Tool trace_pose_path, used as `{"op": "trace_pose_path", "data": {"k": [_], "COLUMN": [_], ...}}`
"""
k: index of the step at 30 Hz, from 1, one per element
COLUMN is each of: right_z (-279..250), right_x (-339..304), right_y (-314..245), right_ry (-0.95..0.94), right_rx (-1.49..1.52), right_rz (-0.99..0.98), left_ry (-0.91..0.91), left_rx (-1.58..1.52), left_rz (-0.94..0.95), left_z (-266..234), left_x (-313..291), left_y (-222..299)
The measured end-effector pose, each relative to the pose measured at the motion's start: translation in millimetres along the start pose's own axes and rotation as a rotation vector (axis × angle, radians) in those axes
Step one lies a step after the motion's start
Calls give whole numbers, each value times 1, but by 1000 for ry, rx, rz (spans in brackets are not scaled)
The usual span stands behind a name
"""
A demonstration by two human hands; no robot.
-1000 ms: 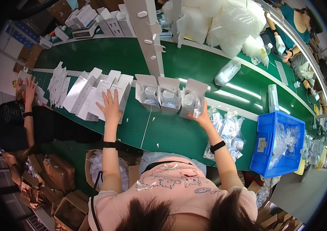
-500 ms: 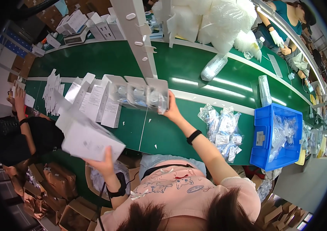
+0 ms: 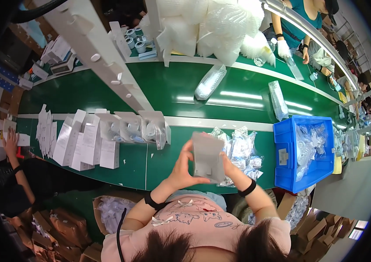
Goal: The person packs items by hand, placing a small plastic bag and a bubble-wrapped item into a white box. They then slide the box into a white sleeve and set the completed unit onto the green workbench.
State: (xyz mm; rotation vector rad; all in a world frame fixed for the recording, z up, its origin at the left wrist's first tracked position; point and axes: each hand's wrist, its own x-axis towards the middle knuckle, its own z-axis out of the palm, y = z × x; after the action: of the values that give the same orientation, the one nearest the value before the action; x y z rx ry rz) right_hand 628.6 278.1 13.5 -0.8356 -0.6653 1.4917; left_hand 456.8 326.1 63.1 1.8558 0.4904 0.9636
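Note:
In front of my body, above the bench's near edge, I hold a white carton [image 3: 208,158] between both hands. My left hand [image 3: 180,168] is closed around its left side, with the thumb along the bottom. On the right side my right hand [image 3: 232,168] grips it, its fingers partly hidden behind the carton. To the left stand several open white boxes [image 3: 129,136] in a row, with clear plastic-wrapped items inside. Just behind my right hand lies a pile of clear bags with small parts [image 3: 243,146].
A blue bin [image 3: 283,172] with bagged parts stands at the right. Printed white cartons [image 3: 109,153] and a stack of white papers [image 3: 45,133] are on the left. A slanted metal post [image 3: 107,65] crosses the far side. Another person's hand [image 3: 11,139] is at far left.
My right hand has let go of the row of open boxes, now standing by the printed cartons. The carton in my left hand has moved right, and both hands now hold it.

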Motion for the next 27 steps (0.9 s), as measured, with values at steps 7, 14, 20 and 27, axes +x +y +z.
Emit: {"op": "trace_pose_path", "data": {"k": [7,14,20,27], "right_z": [-78,-87,-74,15], "right_x": [225,303,208,39], "right_y": [-55,-17,-57,-121], "right_ry": [717,778,467,664], "right_rx": [-1466,-1338,-196,154], "right_rz": [-133,250,-340,-629], "left_ry": [49,-125,34,88], "left_rx": [-22,233,241,150], "left_rz": [-145,-207,-234,-122], "left_z": [-9,-8,-4,26], "left_x": [7,7,12,28], "left_y": [-34,-42,-45,-63]}}
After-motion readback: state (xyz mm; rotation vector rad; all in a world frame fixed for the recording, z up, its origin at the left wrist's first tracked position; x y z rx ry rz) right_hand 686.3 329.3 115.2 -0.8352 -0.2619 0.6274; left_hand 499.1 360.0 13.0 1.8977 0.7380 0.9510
